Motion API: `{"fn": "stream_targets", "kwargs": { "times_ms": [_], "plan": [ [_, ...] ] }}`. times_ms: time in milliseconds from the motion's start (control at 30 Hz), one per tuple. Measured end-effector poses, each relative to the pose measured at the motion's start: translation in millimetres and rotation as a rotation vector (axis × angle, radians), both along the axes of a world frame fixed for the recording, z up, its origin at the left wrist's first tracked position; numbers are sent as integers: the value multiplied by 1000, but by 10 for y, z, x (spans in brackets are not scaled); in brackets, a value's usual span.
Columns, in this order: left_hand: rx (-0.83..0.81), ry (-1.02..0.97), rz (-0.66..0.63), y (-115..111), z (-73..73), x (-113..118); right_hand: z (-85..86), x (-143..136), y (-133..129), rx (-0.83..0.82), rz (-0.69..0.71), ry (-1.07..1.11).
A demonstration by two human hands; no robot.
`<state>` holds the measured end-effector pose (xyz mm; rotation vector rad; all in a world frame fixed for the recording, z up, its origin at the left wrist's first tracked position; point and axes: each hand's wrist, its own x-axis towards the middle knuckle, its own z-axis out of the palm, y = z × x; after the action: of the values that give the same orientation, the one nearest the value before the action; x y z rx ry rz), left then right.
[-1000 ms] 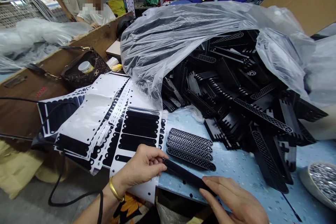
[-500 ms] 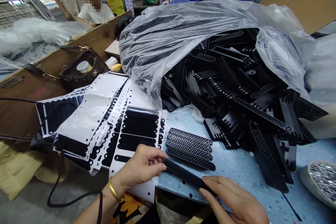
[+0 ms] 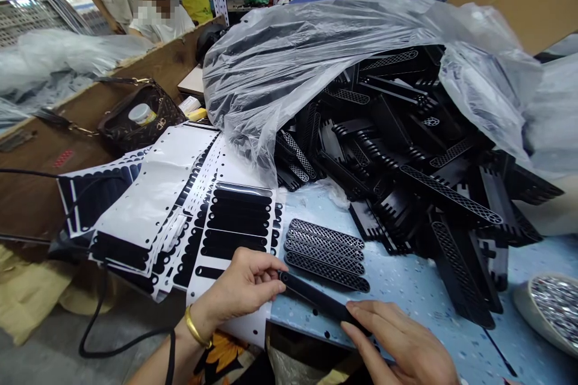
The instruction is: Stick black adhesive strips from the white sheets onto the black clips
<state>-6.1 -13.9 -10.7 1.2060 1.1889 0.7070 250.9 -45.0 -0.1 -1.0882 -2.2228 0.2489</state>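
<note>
A long black strip (image 3: 316,296) slants down to the right over the table's front edge. Its upper left end is pinched between the thumb and fingers of my left hand (image 3: 253,283). The lower right end is gripped by the thumb and fingers of my right hand (image 3: 397,337). Just behind the strip, several black pieces with a lattice pattern (image 3: 327,252) lie side by side on the blue speckled table (image 3: 406,289). White sheets carrying black rounded strips (image 3: 239,210) are spread behind and left of my left hand.
Black comb-like parts (image 3: 388,150) are heaped under a clear plastic bag (image 3: 289,66). A bowl of small shiny pieces (image 3: 553,313) stands at right. A brown handbag (image 3: 139,117) and dark cable (image 3: 102,313) are at left. Two people are at the back left.
The view has shifted very slightly. Both hands keep their grip on the black strip, with hardly any movement.
</note>
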Motion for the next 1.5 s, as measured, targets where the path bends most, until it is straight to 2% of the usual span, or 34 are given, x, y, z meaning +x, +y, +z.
{"fn": "stream_targets", "kwargs": {
  "times_ms": [333,567,767,1267,1500],
  "plan": [
    [40,-29,-44,-1,-14,-34,14,-73,25,56,-24,68],
    [-137,-34,10,52,25,20,13,-84,12,38,-12,82],
    [-183,19,33,101,20,82,-33,-96,-22,41,-47,90],
    [-140,-10,30,86,69,53,-53,-81,-19,56,-31,92],
    [-57,55,-55,63,74,52,-70,-41,-13,4,-38,102]
  ]
}}
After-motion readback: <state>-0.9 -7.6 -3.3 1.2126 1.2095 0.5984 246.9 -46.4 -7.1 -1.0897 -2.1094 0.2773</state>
